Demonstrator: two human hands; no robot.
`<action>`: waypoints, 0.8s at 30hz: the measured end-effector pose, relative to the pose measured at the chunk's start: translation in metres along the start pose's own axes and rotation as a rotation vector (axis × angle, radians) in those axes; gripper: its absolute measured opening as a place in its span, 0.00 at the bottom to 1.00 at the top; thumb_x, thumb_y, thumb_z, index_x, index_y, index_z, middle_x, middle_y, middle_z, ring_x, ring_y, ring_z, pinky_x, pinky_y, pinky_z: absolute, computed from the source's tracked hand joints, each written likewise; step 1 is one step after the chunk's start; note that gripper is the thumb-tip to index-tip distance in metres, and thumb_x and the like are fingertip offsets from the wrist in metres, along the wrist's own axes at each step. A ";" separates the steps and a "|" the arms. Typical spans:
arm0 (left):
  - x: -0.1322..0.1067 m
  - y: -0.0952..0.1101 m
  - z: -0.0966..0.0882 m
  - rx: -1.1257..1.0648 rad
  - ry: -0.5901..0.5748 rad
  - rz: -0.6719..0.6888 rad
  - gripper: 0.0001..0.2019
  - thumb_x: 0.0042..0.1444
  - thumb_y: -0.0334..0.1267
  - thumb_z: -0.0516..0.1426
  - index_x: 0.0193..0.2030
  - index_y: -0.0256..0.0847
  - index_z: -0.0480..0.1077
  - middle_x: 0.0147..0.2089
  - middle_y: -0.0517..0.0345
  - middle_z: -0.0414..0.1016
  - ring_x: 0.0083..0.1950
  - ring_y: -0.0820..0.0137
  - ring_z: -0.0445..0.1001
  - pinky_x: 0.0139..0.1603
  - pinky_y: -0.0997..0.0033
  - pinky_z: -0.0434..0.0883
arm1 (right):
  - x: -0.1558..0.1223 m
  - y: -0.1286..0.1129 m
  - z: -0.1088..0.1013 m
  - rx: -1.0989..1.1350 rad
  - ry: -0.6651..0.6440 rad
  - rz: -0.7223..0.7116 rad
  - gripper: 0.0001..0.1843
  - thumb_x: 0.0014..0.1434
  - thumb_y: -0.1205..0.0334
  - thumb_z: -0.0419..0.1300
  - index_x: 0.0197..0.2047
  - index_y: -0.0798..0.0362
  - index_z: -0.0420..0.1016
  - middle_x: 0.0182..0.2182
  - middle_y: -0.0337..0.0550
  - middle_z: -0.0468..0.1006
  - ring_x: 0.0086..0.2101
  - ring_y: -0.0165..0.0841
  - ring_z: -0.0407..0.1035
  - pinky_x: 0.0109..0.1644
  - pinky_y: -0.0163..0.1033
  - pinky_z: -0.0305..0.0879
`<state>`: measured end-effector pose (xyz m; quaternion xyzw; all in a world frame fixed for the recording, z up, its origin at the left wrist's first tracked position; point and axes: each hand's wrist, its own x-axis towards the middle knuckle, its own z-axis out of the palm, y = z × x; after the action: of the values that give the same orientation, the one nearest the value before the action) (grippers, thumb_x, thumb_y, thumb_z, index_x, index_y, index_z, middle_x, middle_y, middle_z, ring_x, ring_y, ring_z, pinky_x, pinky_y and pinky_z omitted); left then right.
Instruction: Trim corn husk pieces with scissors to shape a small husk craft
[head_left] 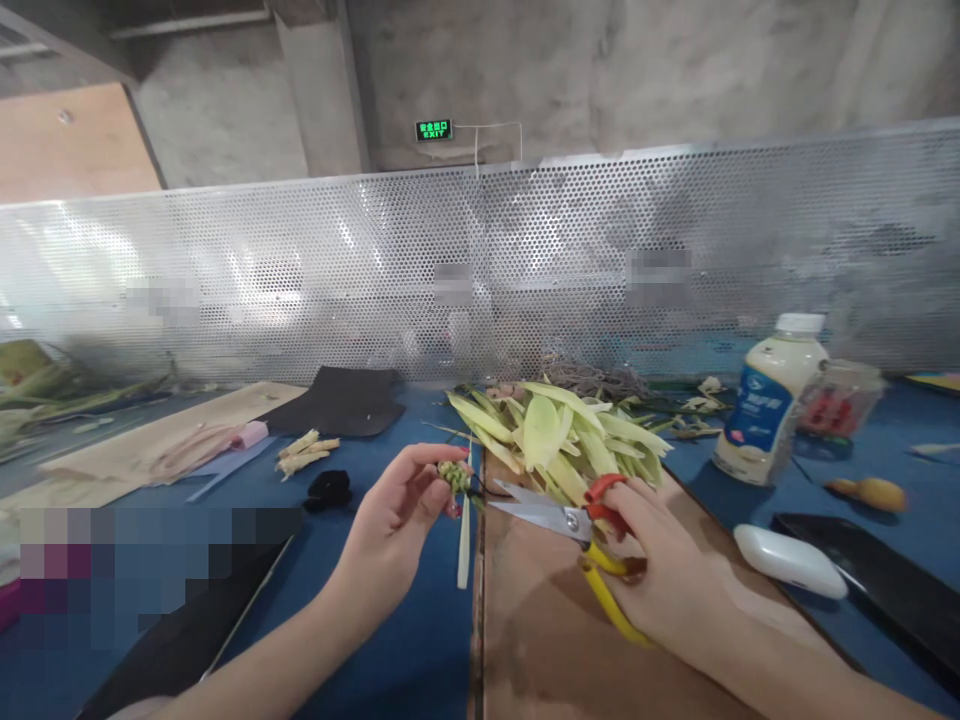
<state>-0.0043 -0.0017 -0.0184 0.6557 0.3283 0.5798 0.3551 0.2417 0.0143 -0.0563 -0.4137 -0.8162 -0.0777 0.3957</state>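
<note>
a capped bottle [772, 400] stands by a clear tub [862, 388] of red pieces [823, 412]; left hand [397, 515] pinches a green bundle [453, 474] between its fingers, right hand [660, 575] grips spread scissors [553, 517].

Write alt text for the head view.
A left hand pinches a small green piece while the right hand holds red-and-yellow scissors, blades open towards it. Pale green leaves lie just beyond; a bottle stands to the right.
</note>
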 end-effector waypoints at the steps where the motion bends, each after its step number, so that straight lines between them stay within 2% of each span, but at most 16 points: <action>1: 0.000 0.000 0.000 -0.008 -0.002 0.003 0.09 0.59 0.37 0.50 0.45 0.43 0.66 0.36 0.60 0.68 0.31 0.75 0.66 0.36 0.73 0.66 | -0.001 0.001 0.001 0.016 -0.008 0.002 0.12 0.44 0.69 0.55 0.31 0.51 0.55 0.30 0.41 0.61 0.30 0.34 0.56 0.31 0.39 0.57; 24: 0.001 -0.002 0.000 0.009 -0.004 0.010 0.09 0.60 0.37 0.49 0.46 0.43 0.65 0.35 0.60 0.68 0.31 0.75 0.65 0.36 0.72 0.65 | -0.002 0.001 0.002 -0.020 -0.048 -0.039 0.11 0.45 0.69 0.54 0.30 0.50 0.52 0.29 0.41 0.59 0.30 0.35 0.56 0.31 0.40 0.55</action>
<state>-0.0046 0.0004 -0.0193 0.6599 0.3269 0.5789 0.3501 0.2417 0.0146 -0.0590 -0.4033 -0.8326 -0.0835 0.3703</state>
